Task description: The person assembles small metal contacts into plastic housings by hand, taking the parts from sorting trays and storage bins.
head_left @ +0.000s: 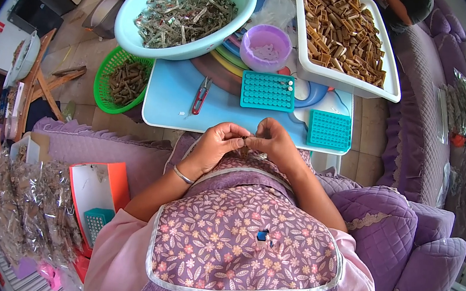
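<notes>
Setting: purple quilted sofa (403, 224), small light-blue table (175, 95) in front of the person, tiled floor beyond.
Left hand: left hand (216, 143) over the lap at the table's near edge, fingers curled in, thumb and forefinger pinched on a small dark piece (244, 141); silver bangle (182, 175) on the wrist.
Right hand: right hand (274, 142) meets the left fingertip to fingertip, pinched on the same piece.
Piece: tiny, held between both hands; shape too small to tell.
Table top: two teal perforated trays, one mid-table (267, 90), one at the right edge (329, 129); red-handled snips (201, 95) left of them.
Behind: pale-blue basin (185, 12) of silvery parts, purple bowl (265, 46), white tray (345, 34) of brown pieces.
Floor, left: green basket (121, 80) with dark pieces.
Lap: floral apron (245, 234).
</notes>
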Action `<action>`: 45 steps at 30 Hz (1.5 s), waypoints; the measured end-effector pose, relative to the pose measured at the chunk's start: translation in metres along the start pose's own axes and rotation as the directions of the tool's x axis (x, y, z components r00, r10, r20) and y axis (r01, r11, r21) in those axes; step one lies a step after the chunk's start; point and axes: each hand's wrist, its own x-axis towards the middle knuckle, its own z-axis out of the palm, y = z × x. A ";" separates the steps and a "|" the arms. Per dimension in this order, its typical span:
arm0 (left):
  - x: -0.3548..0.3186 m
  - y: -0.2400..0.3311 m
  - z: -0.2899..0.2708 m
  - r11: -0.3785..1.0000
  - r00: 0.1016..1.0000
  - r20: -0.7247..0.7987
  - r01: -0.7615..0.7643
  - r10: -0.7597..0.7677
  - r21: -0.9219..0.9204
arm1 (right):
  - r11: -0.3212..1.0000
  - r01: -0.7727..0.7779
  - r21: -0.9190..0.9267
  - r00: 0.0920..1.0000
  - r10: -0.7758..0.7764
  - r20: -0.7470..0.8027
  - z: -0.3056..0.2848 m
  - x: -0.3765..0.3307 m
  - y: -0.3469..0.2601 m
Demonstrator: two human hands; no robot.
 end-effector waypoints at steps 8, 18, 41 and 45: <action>0.014 0.015 0.006 0.991 0.991 -0.032 -0.131 0.132 0.041 | 0.932 -0.140 0.334 0.990 0.130 0.050 -0.005 0.022 -0.015; 0.036 0.034 0.019 0.966 0.944 -0.250 -0.243 0.215 -0.091 | 0.934 -0.100 0.342 0.993 0.073 0.093 -0.007 0.010 -0.033; 0.036 0.033 0.033 0.909 0.882 -0.438 -0.316 0.175 -0.272 | 0.951 0.119 0.287 0.973 -0.055 -0.222 -0.012 0.012 -0.008; 0.039 0.028 0.029 0.925 0.910 -0.396 -0.252 0.127 -0.283 | 0.794 0.023 0.607 0.978 0.107 -0.178 -0.020 0.015 -0.024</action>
